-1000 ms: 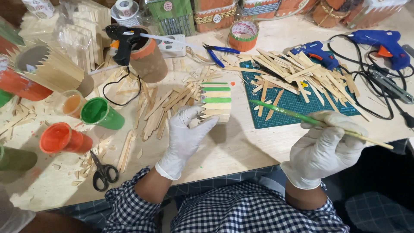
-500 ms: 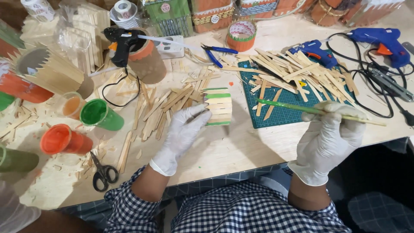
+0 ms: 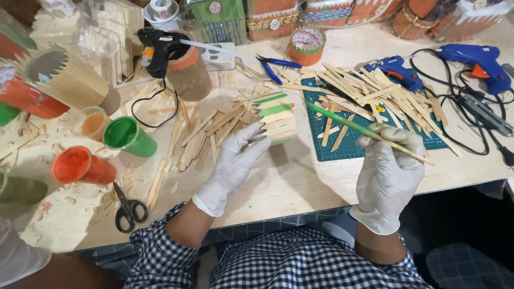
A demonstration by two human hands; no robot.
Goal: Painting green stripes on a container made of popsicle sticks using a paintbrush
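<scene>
Left hand (image 3: 233, 168), gloved in white, grips a small holder built of wooden sticks (image 3: 277, 119), fingers closed on its near side; two of its sticks are painted green. The holder rests on the wooden table (image 3: 289, 184), just left of the green cutting mat (image 3: 342, 150). Right hand (image 3: 388, 171), also gloved, is closed around a thin paintbrush (image 3: 364, 131) whose green-tipped end points toward the holder. Cups of green paint (image 3: 127, 136) and orange paint (image 3: 80, 166) stand to the left, scissors (image 3: 128, 206) near the table edge

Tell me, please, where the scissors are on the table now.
In the head view the black-handled scissors lie near the table's front edge, on the person's left, just below the orange paint cup and left of the gloved left hand.
</scene>
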